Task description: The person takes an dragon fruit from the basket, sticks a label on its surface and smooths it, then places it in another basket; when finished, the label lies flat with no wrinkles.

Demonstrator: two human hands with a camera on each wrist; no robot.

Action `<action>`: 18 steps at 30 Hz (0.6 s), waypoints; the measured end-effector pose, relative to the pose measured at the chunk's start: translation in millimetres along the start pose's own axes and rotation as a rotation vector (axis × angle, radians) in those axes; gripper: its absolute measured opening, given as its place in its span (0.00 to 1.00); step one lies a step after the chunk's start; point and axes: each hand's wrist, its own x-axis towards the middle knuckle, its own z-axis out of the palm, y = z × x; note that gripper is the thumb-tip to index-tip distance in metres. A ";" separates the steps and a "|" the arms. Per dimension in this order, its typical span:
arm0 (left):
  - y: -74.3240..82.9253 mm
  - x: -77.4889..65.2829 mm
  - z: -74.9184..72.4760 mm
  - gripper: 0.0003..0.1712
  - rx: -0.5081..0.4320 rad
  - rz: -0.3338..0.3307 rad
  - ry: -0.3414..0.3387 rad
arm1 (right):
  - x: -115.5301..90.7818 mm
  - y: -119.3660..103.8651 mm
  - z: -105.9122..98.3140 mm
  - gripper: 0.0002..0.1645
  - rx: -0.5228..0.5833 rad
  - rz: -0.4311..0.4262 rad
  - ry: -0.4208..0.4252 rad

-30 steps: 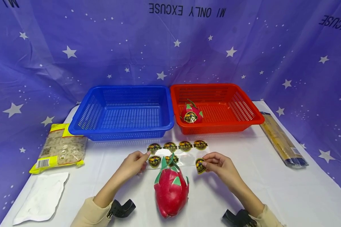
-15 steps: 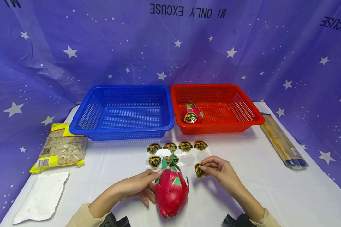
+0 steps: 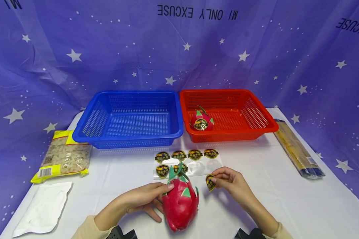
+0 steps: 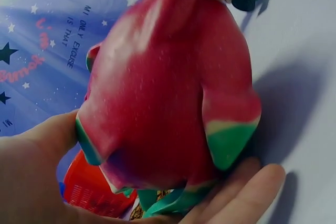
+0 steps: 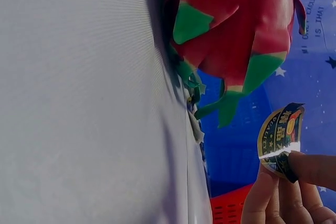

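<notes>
A red dragon fruit (image 3: 180, 206) with green scale tips lies on the white table, its leafy end pointing away from me. My left hand (image 3: 143, 198) holds it from the left, thumb on top near the leafy end and fingers along its lower side. In the left wrist view the dragon fruit (image 4: 163, 82) fills the middle between thumb and fingers. To its right, my right hand (image 3: 231, 181) pinches a round black and gold sticker (image 3: 210, 182) by its edge. The right wrist view shows this sticker (image 5: 281, 139) slightly curled, apart from the fruit.
Behind the fruit lies a clear sticker sheet (image 3: 198, 168) with several stickers on it. A blue basket (image 3: 128, 135) and a red basket (image 3: 233, 135) holding a stickered dragon fruit (image 3: 201, 121) stand farther back. Bags (image 3: 64, 156) (image 3: 43, 209) lie left, a long packet (image 3: 297, 149) right.
My left hand has left the sticker sheet and come down toward me onto the dragon fruit. My right hand has moved slightly toward me with the sticker.
</notes>
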 end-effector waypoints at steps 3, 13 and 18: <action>-1.7 -1.3 2.4 0.40 -0.037 0.007 0.006 | -0.3 0.6 -0.1 0.15 -0.002 -0.009 0.000; -5.4 -4.7 12.7 0.47 -0.074 0.040 0.062 | -1.4 1.3 -0.4 0.17 -0.013 -0.008 0.002; -5.0 -5.9 18.0 0.49 -0.055 0.071 0.139 | -2.4 1.1 0.1 0.17 -0.012 -0.006 0.002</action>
